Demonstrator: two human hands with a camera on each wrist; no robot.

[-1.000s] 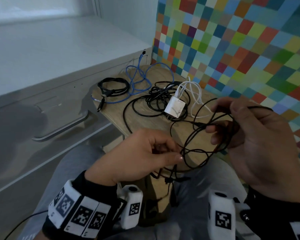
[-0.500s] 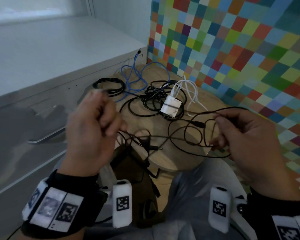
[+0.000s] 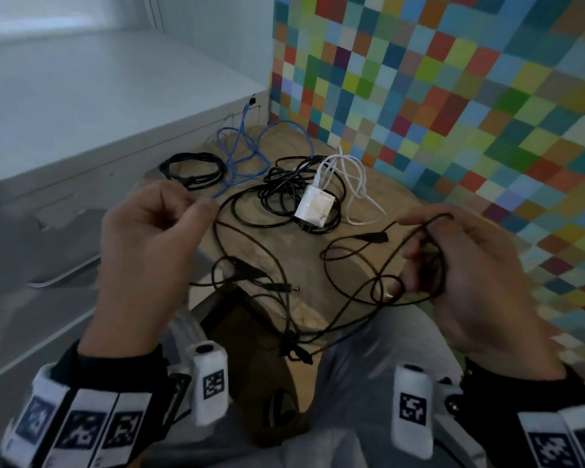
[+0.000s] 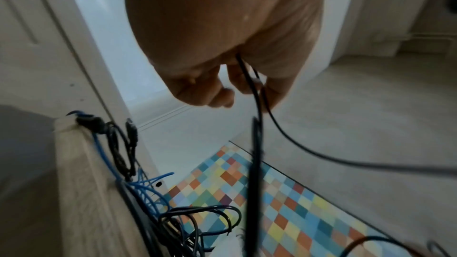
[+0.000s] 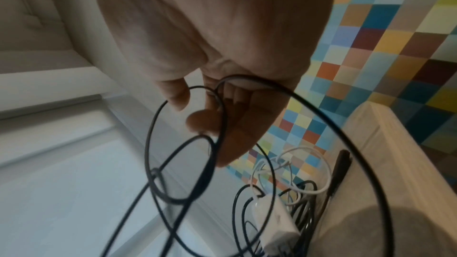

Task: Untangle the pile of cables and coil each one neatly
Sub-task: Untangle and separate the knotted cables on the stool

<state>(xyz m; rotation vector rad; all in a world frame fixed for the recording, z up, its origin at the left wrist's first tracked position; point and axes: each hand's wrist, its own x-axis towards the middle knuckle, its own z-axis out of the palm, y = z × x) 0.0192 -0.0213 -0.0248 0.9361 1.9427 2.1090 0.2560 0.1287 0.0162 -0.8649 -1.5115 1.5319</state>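
My left hand [image 3: 149, 244] pinches the thin black cable [image 3: 267, 261] at ten o'clock; my right hand [image 3: 470, 275] grips its loops at three, slack sagging between them above the wooden table [image 3: 318, 305].

A thin black cable [image 3: 345, 309] loops low in the frame over a pale wood-grain bench [image 3: 321, 265]. Farther up lie a blue cable [image 3: 240, 153], a white cable [image 3: 355, 177] and white charger [image 3: 314, 208]. At right, a many-coloured checkered wall [image 3: 453, 96].
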